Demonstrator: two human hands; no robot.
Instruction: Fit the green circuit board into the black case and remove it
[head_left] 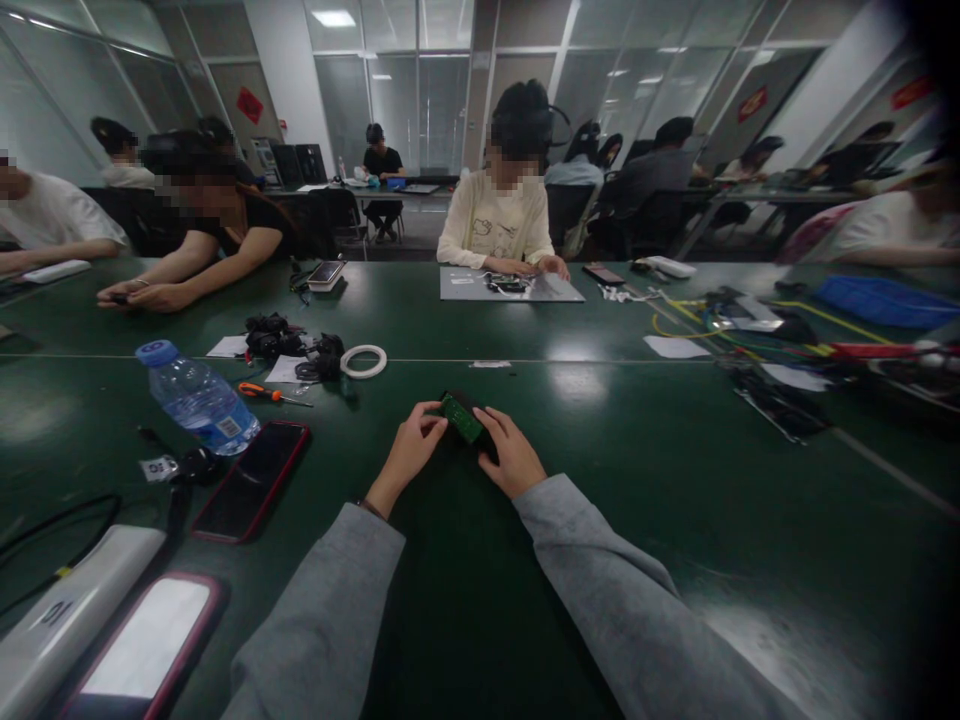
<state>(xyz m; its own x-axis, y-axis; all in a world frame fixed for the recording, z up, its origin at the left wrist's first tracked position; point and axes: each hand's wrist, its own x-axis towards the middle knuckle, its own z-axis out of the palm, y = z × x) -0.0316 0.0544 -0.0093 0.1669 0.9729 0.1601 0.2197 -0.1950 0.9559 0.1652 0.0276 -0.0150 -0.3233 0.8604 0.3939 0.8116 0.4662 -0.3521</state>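
Observation:
Both my hands meet at the middle of the dark green table (570, 520) and hold a small green circuit board (460, 416) with a black part under it. My left hand (411, 447) pinches the board's left end with curled fingers. My right hand (510, 452) grips its right side, fingers closed over the black part. Grey sleeves cover both my forearms.
To my left lie a water bottle (196, 396), a red-cased phone (251, 479), a second phone (146, 640), an orange screwdriver (268, 392), black parts (279, 338) and a white tape ring (364, 361). Cables and tools (757, 335) crowd the right. Other people sit across the table.

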